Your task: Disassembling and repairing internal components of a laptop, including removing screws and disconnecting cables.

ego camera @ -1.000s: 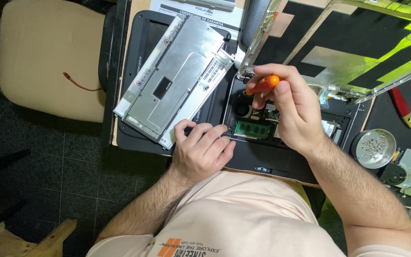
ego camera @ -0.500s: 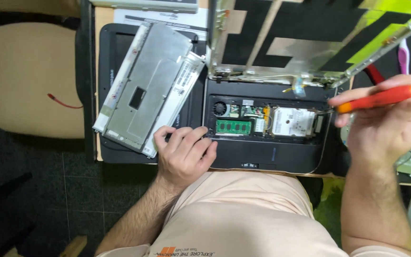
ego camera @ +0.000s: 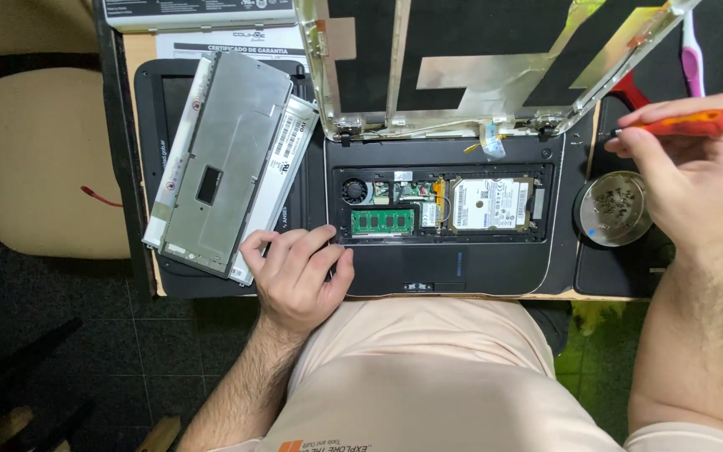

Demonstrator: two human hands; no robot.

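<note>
1. Hard to make out: contents of the round metal dish [ego camera: 614, 209], only small dark specks inside, too tiny to tell apart.
2. Cut off at the top edge: the opened lid frame [ego camera: 495, 75] with dark panels and foil strips, plus a white printed sheet [ego camera: 219, 42] under it.
3. Partly hidden: a pink-handled tool [ego camera: 693, 50] and a red one [ego camera: 629, 88], both running behind the lid frame's right corner.
4. Left hand [ego camera: 299, 272]: loosely curled, fingers bent, resting palm-down on the front left corner of the black laptop base [ego camera: 495, 268], fingertips touching the lower edge of the silver panel [ego camera: 228, 167]; gripping nothing that can be seen.
5. Right hand [ego camera: 692, 180]: closed around an orange-handled screwdriver [ego camera: 688, 124], held level and pointing left, raised over the right end of the bench [ego camera: 140, 50]; blade end covered by the fingers.
6. Right hand placed just right of the metal dish, above it rather than in contact with it.
7. Laptop base lying in the middle of the bench, its bay open: fan [ego camera: 355, 191] at left, green memory stick [ego camera: 382, 222] below it, silver hard drive [ego camera: 489, 203] at right.
8. Silver panel lying tilted across the left part of the base.
9. Beige chair [ego camera: 43, 159] left of the bench, over dark floor tiles.
</note>
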